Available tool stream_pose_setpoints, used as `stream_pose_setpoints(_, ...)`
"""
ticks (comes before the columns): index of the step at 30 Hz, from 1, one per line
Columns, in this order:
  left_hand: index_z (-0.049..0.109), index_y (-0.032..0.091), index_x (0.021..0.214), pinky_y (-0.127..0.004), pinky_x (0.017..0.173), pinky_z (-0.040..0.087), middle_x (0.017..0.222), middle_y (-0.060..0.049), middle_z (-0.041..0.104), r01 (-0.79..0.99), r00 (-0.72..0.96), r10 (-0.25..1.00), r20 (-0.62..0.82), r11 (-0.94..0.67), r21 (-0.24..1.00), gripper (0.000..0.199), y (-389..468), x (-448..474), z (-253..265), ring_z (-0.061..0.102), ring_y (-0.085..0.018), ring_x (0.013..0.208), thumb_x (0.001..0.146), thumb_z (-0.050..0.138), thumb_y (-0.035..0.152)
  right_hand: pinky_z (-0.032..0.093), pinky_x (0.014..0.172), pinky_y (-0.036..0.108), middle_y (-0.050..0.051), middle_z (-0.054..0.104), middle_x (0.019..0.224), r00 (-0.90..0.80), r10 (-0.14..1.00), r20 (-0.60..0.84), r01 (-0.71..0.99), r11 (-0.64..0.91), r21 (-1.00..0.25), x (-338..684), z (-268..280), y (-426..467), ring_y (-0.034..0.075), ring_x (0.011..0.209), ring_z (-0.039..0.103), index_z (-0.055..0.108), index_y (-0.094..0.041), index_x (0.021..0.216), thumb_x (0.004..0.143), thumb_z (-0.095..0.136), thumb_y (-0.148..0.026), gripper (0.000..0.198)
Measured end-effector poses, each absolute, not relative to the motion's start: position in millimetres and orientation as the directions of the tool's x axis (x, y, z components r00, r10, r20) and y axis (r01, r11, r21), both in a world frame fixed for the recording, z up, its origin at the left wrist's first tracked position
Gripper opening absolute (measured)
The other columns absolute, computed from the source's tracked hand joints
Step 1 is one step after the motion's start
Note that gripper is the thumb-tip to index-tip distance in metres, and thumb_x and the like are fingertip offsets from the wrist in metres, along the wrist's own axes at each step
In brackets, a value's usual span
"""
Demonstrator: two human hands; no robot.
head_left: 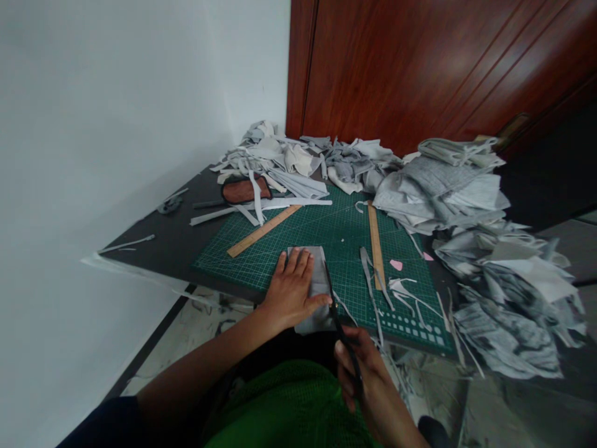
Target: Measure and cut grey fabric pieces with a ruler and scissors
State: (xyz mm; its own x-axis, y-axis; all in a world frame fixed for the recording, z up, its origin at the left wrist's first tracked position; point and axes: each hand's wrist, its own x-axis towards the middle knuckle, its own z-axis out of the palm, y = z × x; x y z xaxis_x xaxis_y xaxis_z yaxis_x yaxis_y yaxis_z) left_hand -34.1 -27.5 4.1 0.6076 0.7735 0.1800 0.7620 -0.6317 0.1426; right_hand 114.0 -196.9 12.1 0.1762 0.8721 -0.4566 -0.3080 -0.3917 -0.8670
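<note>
My left hand lies flat with fingers spread on a grey piece of cloth, pressing it to the green cutting mat. The cloth's near end hangs past the mat's front edge. In my right hand is a pair of black scissors, fingers wrapped round the handles. The blades point away from me along the cloth's right edge, close to my left thumb. A thin grey strip lies just right of the blades.
Two wooden rulers lie on the mat. Scrap cloth is heaped at the back, and folded grey cloth is piled on the right. Loose strips and pink scraps lie nearby. A brown, black-edged item sits back left.
</note>
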Motion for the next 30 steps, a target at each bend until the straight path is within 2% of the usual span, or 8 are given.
stream_pose_setpoints(11, 0.040, 0.004, 0.159, -0.058, 0.129, 0.012, 0.167, -0.021, 0.035, 0.763, 0.607, 0.772, 0.189, -0.633, 0.132, 0.092, -28, -34, 4, 0.022, -0.040, 0.159, 0.100, 0.033, 0.074, 0.033, 0.034, 0.015, -0.012, 0.045, 0.059, 0.197, 0.876, -0.439, -0.296, -0.374, -0.879, 114, 8, -198, 0.008, 0.042, 0.042, 0.053, -0.026, 0.118, 0.084, 0.079, -0.059, 0.055)
stream_pose_setpoints(14, 0.039, 0.002, 0.159, -0.058, 0.129, 0.011, 0.167, -0.022, 0.034, 0.761, 0.609, 0.770, 0.187, -0.635, 0.134, 0.094, -27, -34, 4, 0.021, -0.041, 0.159, 0.100, 0.031, 0.075, 0.034, 0.033, 0.015, -0.013, 0.045, 0.061, 0.218, 0.868, -0.446, -0.327, -0.366, -0.872, 114, 10, -197, 0.007, 0.042, 0.042, 0.053, -0.027, 0.117, 0.080, 0.083, -0.060, 0.058)
stream_pose_setpoints(17, 0.038, 0.001, 0.159, -0.059, 0.129, 0.012, 0.167, -0.023, 0.034, 0.758, 0.610, 0.768, 0.195, -0.637, 0.138, 0.096, -27, -34, 3, 0.021, -0.041, 0.159, 0.099, 0.032, 0.076, 0.031, 0.031, 0.016, -0.011, 0.052, 0.068, 0.219, 0.847, -0.485, -0.360, -0.392, -0.847, 115, 15, -195, 0.006, 0.041, 0.040, 0.054, -0.027, 0.112, 0.074, 0.085, -0.062, 0.060)
stream_pose_setpoints(21, 0.040, 0.002, 0.158, -0.058, 0.129, 0.013, 0.165, -0.023, 0.037, 0.757, 0.605, 0.767, 0.213, -0.637, 0.145, 0.097, -27, -34, 2, 0.023, -0.041, 0.158, 0.098, 0.036, 0.078, 0.029, 0.033, 0.015, -0.009, 0.056, 0.071, 0.190, 0.845, -0.500, -0.410, -0.394, -0.823, 117, 18, -192, 0.006, 0.042, 0.040, 0.055, -0.027, 0.110, 0.076, 0.083, -0.064, 0.058)
stream_pose_setpoints(30, 0.037, 0.005, 0.161, -0.061, 0.129, 0.013, 0.166, -0.022, 0.036, 0.754, 0.599, 0.772, 0.213, -0.633, 0.176, 0.110, -27, -34, 0, 0.022, -0.041, 0.158, 0.090, 0.034, 0.089, 0.027, 0.034, 0.015, -0.011, 0.051, 0.068, 0.166, 0.852, -0.496, -0.374, -0.411, -0.831, 121, 26, -180, 0.005, 0.043, 0.039, 0.057, -0.026, 0.106, 0.073, 0.087, -0.060, 0.056)
